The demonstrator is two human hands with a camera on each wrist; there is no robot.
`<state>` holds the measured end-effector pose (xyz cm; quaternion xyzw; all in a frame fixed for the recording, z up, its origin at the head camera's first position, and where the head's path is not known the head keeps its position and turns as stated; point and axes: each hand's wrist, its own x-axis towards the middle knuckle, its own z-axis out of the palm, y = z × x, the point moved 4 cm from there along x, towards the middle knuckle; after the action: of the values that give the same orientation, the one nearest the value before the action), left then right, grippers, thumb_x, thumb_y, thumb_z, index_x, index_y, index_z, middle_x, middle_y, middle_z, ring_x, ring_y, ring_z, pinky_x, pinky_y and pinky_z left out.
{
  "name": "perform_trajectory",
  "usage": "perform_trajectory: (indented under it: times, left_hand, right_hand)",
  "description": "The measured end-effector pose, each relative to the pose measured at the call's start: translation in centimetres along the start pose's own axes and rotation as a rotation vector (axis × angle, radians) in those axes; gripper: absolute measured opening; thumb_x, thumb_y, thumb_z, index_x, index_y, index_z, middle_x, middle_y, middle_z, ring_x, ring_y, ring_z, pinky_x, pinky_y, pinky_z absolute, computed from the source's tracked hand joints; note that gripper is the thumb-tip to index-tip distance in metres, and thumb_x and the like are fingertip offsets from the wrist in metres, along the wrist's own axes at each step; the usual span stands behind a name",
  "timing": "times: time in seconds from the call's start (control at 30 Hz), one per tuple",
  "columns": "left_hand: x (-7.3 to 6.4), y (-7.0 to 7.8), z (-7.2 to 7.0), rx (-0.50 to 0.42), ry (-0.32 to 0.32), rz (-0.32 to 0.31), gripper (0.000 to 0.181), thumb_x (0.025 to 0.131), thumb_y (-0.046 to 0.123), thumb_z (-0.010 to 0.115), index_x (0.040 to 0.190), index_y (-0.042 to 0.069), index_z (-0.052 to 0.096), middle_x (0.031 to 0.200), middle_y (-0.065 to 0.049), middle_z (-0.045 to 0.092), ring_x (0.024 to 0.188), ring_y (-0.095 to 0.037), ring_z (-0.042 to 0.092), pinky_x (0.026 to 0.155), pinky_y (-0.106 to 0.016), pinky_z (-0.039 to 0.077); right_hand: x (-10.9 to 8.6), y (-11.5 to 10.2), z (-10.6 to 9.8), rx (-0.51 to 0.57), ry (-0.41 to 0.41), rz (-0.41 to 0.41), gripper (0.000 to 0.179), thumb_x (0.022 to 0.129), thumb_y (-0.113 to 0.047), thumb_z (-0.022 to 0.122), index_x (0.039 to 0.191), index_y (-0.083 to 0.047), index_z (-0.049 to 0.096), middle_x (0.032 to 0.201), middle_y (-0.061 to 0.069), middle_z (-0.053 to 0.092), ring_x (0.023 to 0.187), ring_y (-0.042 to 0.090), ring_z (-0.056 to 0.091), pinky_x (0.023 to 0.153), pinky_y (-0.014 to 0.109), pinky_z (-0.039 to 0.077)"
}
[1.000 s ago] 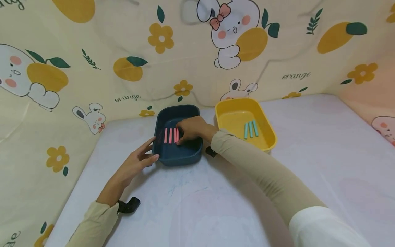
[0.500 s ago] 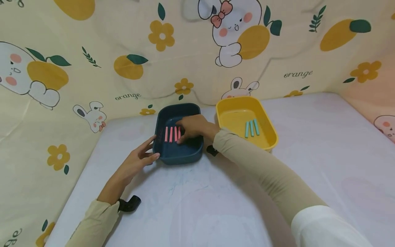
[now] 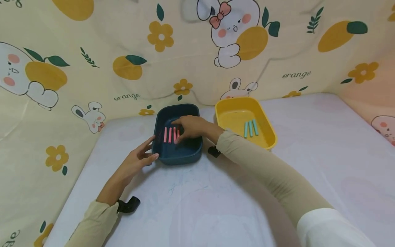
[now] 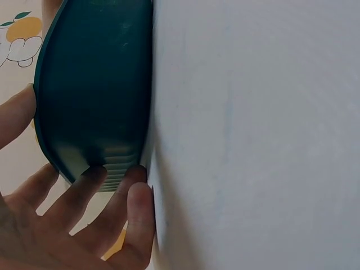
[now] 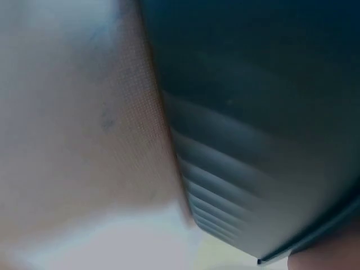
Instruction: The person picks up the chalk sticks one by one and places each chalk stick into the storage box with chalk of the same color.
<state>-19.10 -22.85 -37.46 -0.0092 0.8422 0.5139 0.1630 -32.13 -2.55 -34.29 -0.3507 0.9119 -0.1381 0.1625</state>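
In the head view a dark blue plastic bin [image 3: 177,160] holds several pink chalk sticks [image 3: 170,135] lying side by side. My right hand [image 3: 194,127] reaches over them, thumb and index finger parted, with the thumb by the lower end of one stick. It partly covers the rightmost stick. My left hand [image 3: 137,161] rests against the bin's left side. In the left wrist view its spread fingers [image 4: 73,199] touch the ribbed wall of the bin [image 4: 95,84]. In the right wrist view only the bin's outer wall [image 5: 242,146] shows large; the sticks are hidden.
A yellow bin [image 3: 271,137] stands right of the dark one, with 3 light blue chalk sticks [image 3: 250,128] inside. A pale cloth covers the table [image 3: 200,212]. A patterned curtain [image 3: 185,51] hangs along the back edge.
My right hand has shifted slightly left and its thumb and index finger have parted more. The rightmost pink chalk stick lies a little farther from its neighbour. My left hand stays against the bin.
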Motion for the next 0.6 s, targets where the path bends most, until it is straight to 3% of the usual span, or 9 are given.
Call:
perform_trajectory:
  times: [0.3, 0.43, 0.6]
  left_hand:
    - [-0.2, 0.5, 0.0, 0.006, 0.004, -0.017, 0.075, 0.098, 0.036, 0.061, 0.158, 0.041, 0.017, 0.164, -0.017, 0.023, 0.144, -0.041, 0.037, 0.112, -0.057, 0.038]
    - [-0.3, 0.6, 0.0, -0.001, 0.014, -0.037, 0.076, 0.098, 0.037, 0.062, 0.158, 0.041, 0.017, 0.164, -0.017, 0.023, 0.145, -0.04, 0.037, 0.112, -0.057, 0.039]
    - [-0.3, 0.6, 0.2, -0.003, 0.009, -0.015, 0.076, 0.097, 0.037, 0.063, 0.158, 0.04, 0.018, 0.163, -0.018, 0.025, 0.143, -0.04, 0.039, 0.109, -0.053, 0.043]
  right_hand:
    - [-1.3, -0.3, 0.1, 0.11, 0.024, -0.081, 0.082, 0.082, -0.049, 0.078, 0.15, -0.019, 0.045, 0.13, 0.003, 0.062, 0.103, 0.016, 0.059, 0.098, 0.034, 0.051]
    - [-1.8, -0.6, 0.1, 0.116, 0.031, -0.095, 0.082, 0.081, -0.047, 0.079, 0.15, -0.02, 0.045, 0.137, 0.003, 0.06, 0.107, 0.016, 0.056, 0.104, 0.036, 0.048]
    - [-3.1, -0.9, -0.1, 0.091, 0.043, -0.077, 0.083, 0.08, -0.049, 0.08, 0.15, -0.023, 0.045, 0.143, 0.0, 0.056, 0.119, 0.018, 0.054, 0.111, 0.04, 0.043]
